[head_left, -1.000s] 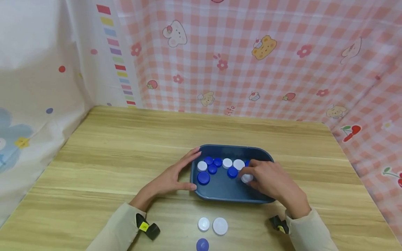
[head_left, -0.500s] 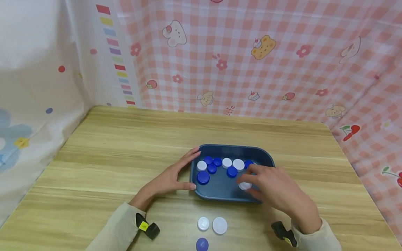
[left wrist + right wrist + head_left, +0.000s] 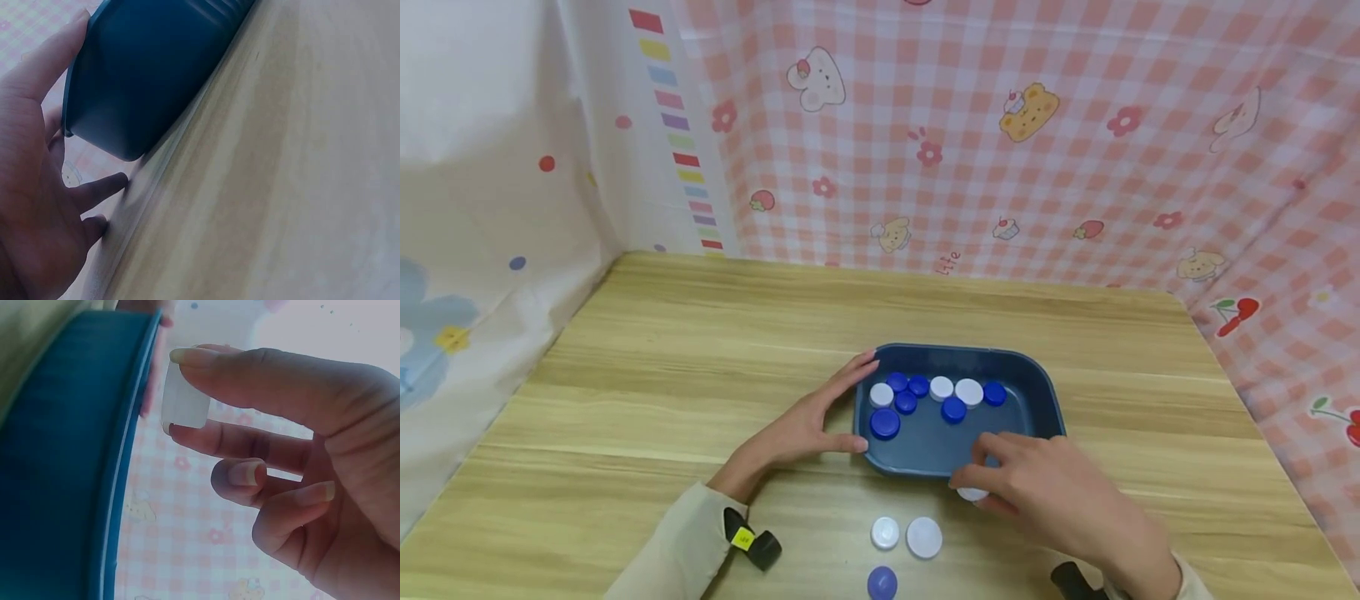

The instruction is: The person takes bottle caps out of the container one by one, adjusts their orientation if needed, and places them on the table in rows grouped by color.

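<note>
My right hand (image 3: 1048,492) pinches a white bottle cap (image 3: 972,494) just outside the near rim of the dark blue tray (image 3: 917,454). In the right wrist view the cap stands on edge between thumb and finger, its ribbed side showing, beside the tray wall. Spread around the tray's left end, my left hand (image 3: 805,429) touches the rim with its thumb and fingertips, the fingers fairly straight. Inside the tray lie several blue caps (image 3: 885,423) and a few white caps (image 3: 969,392), mostly toward the back and left.
In front of the tray, a small white cap (image 3: 885,533) and a larger white cap (image 3: 924,538) lie side by side on the wooden table (image 3: 700,333). A purple-blue cap (image 3: 882,583) lies nearer to me. Patterned cloth (image 3: 970,183) hangs behind the table.
My right hand has lifted the white cap from the tray's right part and carried it toward me, past the near rim. A blue cap it covered now shows. The left hand stays put.
</note>
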`<state>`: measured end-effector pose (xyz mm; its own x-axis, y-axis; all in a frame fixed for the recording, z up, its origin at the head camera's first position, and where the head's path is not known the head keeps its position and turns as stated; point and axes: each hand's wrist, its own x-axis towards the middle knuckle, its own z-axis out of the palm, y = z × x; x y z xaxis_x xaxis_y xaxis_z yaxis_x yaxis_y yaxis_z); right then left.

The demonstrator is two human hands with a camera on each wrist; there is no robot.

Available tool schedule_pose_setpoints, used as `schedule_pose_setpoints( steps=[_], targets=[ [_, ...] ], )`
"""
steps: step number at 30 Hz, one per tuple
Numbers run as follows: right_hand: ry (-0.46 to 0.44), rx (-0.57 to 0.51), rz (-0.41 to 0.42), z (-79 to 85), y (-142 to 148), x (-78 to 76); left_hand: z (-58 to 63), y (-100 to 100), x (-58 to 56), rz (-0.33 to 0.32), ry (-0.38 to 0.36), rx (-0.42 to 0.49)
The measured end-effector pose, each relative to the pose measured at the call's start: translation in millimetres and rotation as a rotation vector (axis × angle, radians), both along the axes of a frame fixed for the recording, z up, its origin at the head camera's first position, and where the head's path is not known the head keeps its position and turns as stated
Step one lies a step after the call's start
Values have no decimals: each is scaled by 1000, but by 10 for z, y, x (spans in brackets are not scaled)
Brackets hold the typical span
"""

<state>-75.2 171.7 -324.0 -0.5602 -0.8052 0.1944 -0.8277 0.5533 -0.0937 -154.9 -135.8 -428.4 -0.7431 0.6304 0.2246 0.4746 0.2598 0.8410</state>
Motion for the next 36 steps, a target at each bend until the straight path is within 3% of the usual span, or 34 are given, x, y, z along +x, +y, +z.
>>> schedule_pose_setpoints(
  steps=[3,5,12,20,23,30,36],
  targets=[
    [-8,6,17,-23,-36,40,-93,-14,-45,3,2,-13],
    [-19,25,30,-39,-64,62,-92,-12,-47,-1,-2,-10],
    [-130,48,82,-101,-175,128,245,25,115,-3,-48,-8],
    [-241,122,79,-160,-243,187,262,31,121,7,-61,-10],
    [-242,135,94,-198,-259,202,222,28,103,11,-63,-6],
    [-211,151,172,-278,-326,221,-57,5,-12,30,-13,-37],
    [-211,197,199,-337,-362,219,-107,0,-42,25,-8,-37]
  ],
)
